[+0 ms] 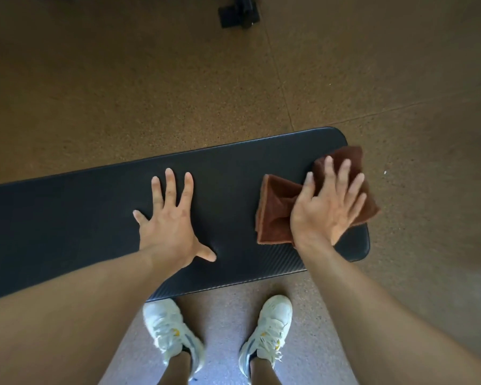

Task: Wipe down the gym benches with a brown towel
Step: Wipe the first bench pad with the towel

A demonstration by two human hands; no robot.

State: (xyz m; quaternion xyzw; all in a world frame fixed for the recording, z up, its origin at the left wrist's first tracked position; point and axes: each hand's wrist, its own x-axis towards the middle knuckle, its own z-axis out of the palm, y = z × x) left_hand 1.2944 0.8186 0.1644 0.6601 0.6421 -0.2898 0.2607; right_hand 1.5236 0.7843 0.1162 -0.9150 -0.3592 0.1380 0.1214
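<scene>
Floor (150,87): speckled brown gym flooring with thin seams, fills the whole background; paler patch under the feet at the near edge.
Bench (67,218): long black padded bench, runs left to right across the middle of the view, rounded end at the right; ribbed texture visible along its near edge.
Dark equipment (238,12): black base or foot of some gear on the floor at the top edge, well apart from the bench; too cropped to identify.
Brown towel (272,215): folded, lying on the right end of the bench, its far-right corner hanging past the bench edge.
Shoes (172,329): pair of white trainers on the floor, just beside the near edge of the bench.
Right hand (325,207): palm down on the towel, fingers (345,173) straight and spread, pressing flat rather than gripping; slightly blurred.
Left hand (170,223): palm flat on bare bench padding left of the towel, not touching it; fingers (170,184) splayed wide, holding nothing.
</scene>
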